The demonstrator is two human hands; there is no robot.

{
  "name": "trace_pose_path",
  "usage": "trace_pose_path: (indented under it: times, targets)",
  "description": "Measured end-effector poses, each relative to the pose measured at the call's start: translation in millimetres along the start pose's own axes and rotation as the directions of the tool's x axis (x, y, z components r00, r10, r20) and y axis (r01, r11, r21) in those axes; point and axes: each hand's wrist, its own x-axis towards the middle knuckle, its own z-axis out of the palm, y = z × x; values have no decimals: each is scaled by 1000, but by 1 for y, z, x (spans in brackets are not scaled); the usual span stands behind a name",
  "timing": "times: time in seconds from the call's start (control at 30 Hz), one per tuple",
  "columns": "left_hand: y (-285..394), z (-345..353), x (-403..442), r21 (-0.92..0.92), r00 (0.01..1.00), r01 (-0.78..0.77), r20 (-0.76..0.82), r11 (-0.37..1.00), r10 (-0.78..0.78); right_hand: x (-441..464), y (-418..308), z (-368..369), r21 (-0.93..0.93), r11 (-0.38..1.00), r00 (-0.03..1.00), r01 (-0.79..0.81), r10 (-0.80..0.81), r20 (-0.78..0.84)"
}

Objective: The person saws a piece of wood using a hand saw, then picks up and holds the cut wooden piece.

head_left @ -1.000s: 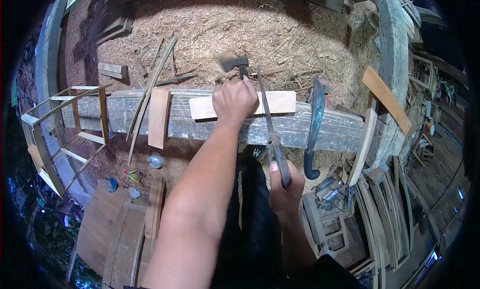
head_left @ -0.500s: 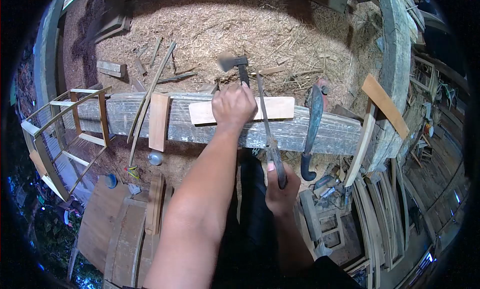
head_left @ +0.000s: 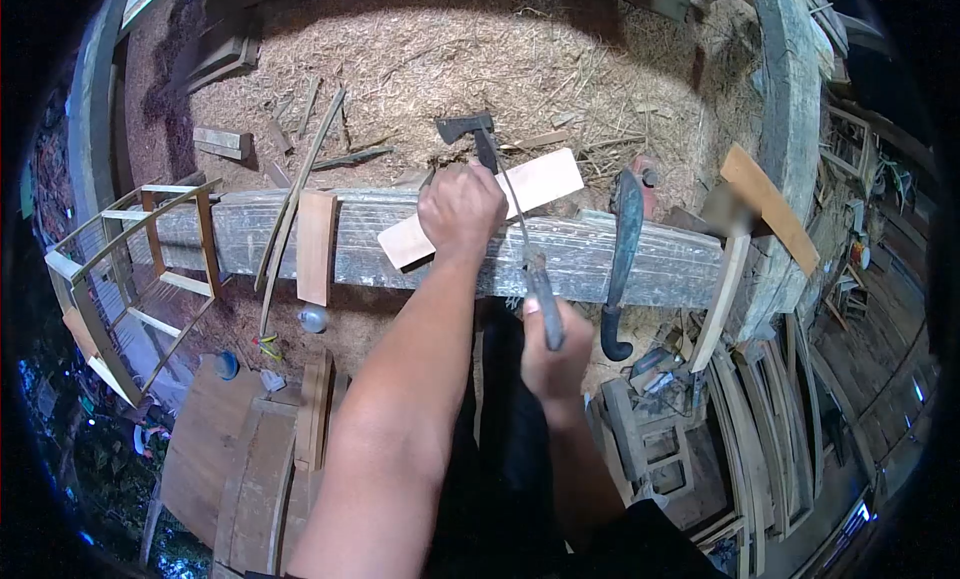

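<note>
A pale wooden board (head_left: 545, 184) lies slanted across the weathered beam (head_left: 390, 249), its right end raised toward the far side. My left hand (head_left: 462, 211) is closed over the middle of the board, pressing it on the beam. Just beyond that hand is a hatchet (head_left: 466, 127), its handle running down to my knuckles; whether the fingers also hold it is hidden. My right hand (head_left: 556, 354) is wrapped round the handle of a long narrow blade (head_left: 517, 204), which points away and crosses the board right beside my left hand.
A large curved knife (head_left: 627, 239) lies across the beam at the right. Another short board (head_left: 317, 247) and thin strips (head_left: 298, 194) rest on its left part. A slatted wooden frame (head_left: 205, 234) stands far left. Upright timber (head_left: 790, 149) borders the right, beside an orange-brown board (head_left: 770, 209).
The pale board has turned from nearly level to slanted, its right end moving away. My right hand and the blade have shifted slightly left, the blade now tilted more to the left.
</note>
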Motion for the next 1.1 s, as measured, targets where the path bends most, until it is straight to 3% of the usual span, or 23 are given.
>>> trace_pose_path:
  times: [0.07, 0.13, 0.2, 0.27, 0.4, 0.47, 0.53, 0.6, 0.67, 0.87, 0.93, 1.0, 1.03, 1.07, 1.1]
  targets:
    - [-3, 4, -3, -24, 996, -50, -81, 998, 48, 17, -18, -27, 54, 991, 982, -120, 110, 154]
    - [-6, 10, -4, -18, 997, -43, -69, 999, 41, 45, -45, -51, -109, 969, 931, -223, 244, 272]
    - [-6, 13, -4, -13, 997, -35, -71, 999, 34, 69, -70, -62, -134, 977, 938, -166, 199, 284]
    - [-6, 13, -5, 12, 993, -26, -118, 1000, 27, 88, -79, -66, 10, 997, 914, -82, 71, 399]
    - [-5, 12, -6, -33, 990, -16, -140, 999, 11, 87, -78, -63, -24, 987, 926, -161, 160, 342]
    - [-2, 8, -6, -26, 995, 31, -97, 999, -34, 64, -43, -59, 111, 975, 954, -193, 160, 254]
    - [-2, 8, -7, -12, 994, 41, -106, 999, -42, 36, 1, -49, 186, 978, 980, -98, 62, 191]
    - [-4, 10, -7, 1, 992, 56, -116, 998, -55, 11, 55, -37, 307, 946, 974, -105, 36, 223]
    - [-4, 11, -6, -7, 994, 72, -87, 997, -72, -7, 81, -20, 284, 959, 981, 16, -70, 181]
    - [-6, 11, -8, 0, 991, 17, -134, 1000, -17, -14, 55, -19, 311, 939, 984, 144, -169, 55]
    - [-8, 17, -14, -17, 977, -43, -211, 999, 39, -20, 50, -14, 547, 836, 999, 39, -26, -31]
    - [-14, 15, -24, 26, 885, -291, -373, 956, 280, -35, 70, -14, 592, 804, 997, 55, -7, -82]
    - [-21, 14, -28, -50, 870, -395, -342, 917, 356, -42, 77, -17, 616, 787, 996, 37, 23, -88]
    - [-28, 13, -32, -49, 866, -395, -353, 918, 354, -47, 82, -21, 637, 770, 994, 18, 55, -95]
    - [-33, 8, -37, -76, 795, -550, -353, 832, 493, -51, 83, -25, 637, 770, 994, 27, 47, -99]
